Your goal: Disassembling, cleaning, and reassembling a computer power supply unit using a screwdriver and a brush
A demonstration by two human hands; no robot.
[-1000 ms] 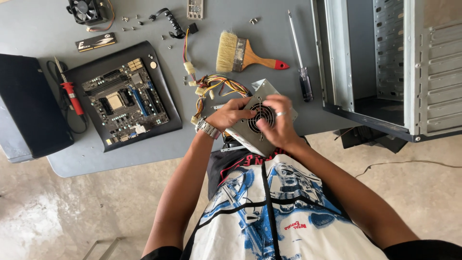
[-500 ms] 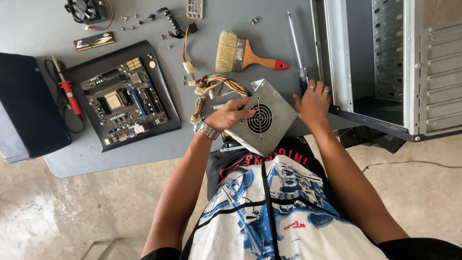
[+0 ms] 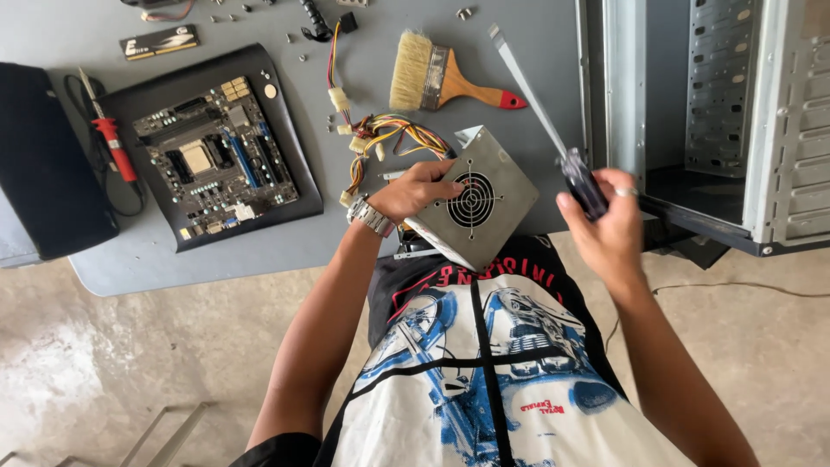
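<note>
1. Left hand point(image 3: 421, 188) — my grip is spread flat over the near corner of the power supply box point(image 3: 484, 207), fingers pressed on the metal beside the round fan grille point(image 3: 472, 201); it steadies rather than pinches.
2. Right hand point(image 3: 609, 216) — my grip is wrapped tight round the dark handle of the screwdriver point(image 3: 553, 130), whose long shaft points away toward 11 o'clock, clear of the box.
3. The power supply box sits tilted at the near edge of the counter point(image 3: 173, 268), partly overhanging toward my lap. I judge it heavy for its size, rigid, with smooth sheet-metal faces that could slip — best held by its edges and corners, not by the grille.
4. Cable bundle point(image 3: 389, 138) — yellow, red and black leads run from the box toward 10 o'clock; soft and springy, a poor place to take hold.
5. Motherboard point(image 3: 216, 164) on a black mat, at 9 o'clock from the box — well apart from it.
6. Paintbrush point(image 3: 450, 79) with a red-tipped wooden handle, at 12 o'clock.
7. Open computer case point(image 3: 718, 121) at 2 o'clock, just beside my right hand.
8. Small red-handled tool point(image 3: 111, 143) lies left of the mat, at 9 o'clock.
</note>
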